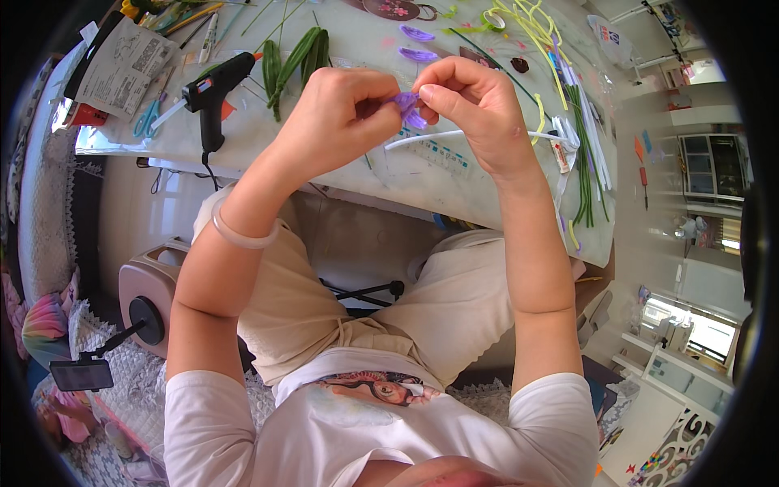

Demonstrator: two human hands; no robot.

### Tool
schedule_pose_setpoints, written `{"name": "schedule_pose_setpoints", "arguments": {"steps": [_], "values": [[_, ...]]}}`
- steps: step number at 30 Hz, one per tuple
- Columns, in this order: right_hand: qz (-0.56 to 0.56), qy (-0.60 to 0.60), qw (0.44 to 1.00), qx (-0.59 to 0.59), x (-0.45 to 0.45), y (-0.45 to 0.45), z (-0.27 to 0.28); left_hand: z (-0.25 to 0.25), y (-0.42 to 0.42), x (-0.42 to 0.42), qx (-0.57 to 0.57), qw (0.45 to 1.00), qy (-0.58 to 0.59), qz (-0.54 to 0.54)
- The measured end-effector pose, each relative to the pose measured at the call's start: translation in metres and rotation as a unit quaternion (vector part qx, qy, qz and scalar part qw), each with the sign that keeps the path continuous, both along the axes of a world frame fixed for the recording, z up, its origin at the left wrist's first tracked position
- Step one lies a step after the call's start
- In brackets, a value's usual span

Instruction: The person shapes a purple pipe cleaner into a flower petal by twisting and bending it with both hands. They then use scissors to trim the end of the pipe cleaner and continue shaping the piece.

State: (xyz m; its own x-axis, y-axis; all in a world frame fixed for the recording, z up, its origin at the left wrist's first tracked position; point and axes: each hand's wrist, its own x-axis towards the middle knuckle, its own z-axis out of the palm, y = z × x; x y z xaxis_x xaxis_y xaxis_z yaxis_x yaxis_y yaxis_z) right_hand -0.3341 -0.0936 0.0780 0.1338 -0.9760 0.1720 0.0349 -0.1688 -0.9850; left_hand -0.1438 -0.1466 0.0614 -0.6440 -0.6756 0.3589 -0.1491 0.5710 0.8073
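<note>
My left hand [347, 119] and my right hand [475, 109] meet above the table, pinching a small purple fuzzy piece [409, 108] between their fingertips. Two more purple pieces, one a curved purple petal shape [417, 33] and the other a striped purple petal shape [417, 55], lie just beyond my hands. Beneath my right hand a white fuzzy stem [426, 137] runs across a printed ruler scale [441, 152]. Left of my left hand rest green fuzzy leaves [298, 61] and a black hot glue gun [213, 91] with a glue stick in its back.
Light blue scissors [148, 119] and a printed sheet [125, 67] are on the left of the marble-patterned table [365, 173]. Yellow fuzzy stems [535, 30], green stems [581, 164] and green tape [494, 21] lie to the right. A phone on a holder [82, 374] stands at lower left.
</note>
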Motion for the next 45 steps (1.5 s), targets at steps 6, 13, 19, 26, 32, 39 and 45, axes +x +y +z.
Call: {"name": "schedule_pose_setpoints", "arguments": {"steps": [6,13,19,26,32,39,45], "values": [[0.038,-0.060,0.994,0.080,-0.006,-0.002,0.000,0.000,0.001,-0.001,0.010,1.000,0.007,-0.008],[0.055,-0.074,0.993,0.080,-0.001,0.000,-0.002,0.003,0.003,0.001,0.104,0.994,0.001,-0.029],[-0.016,0.033,0.999,-0.037,0.009,0.003,0.002,0.008,0.000,0.003,0.246,0.964,0.053,-0.080],[-0.125,0.359,0.866,-0.325,0.013,0.007,0.008,0.002,-0.001,0.002,0.196,0.978,0.047,-0.053],[-0.156,0.438,0.785,-0.410,0.015,0.005,-0.001,0.000,0.003,-0.002,0.085,0.996,0.005,0.003],[-0.187,0.341,0.845,-0.368,0.019,0.002,-0.008,0.003,0.004,-0.003,0.067,0.998,0.003,0.019],[-0.154,0.199,0.957,-0.141,0.021,0.008,-0.007,0.004,0.004,0.001,0.048,0.998,0.002,0.033]]}}
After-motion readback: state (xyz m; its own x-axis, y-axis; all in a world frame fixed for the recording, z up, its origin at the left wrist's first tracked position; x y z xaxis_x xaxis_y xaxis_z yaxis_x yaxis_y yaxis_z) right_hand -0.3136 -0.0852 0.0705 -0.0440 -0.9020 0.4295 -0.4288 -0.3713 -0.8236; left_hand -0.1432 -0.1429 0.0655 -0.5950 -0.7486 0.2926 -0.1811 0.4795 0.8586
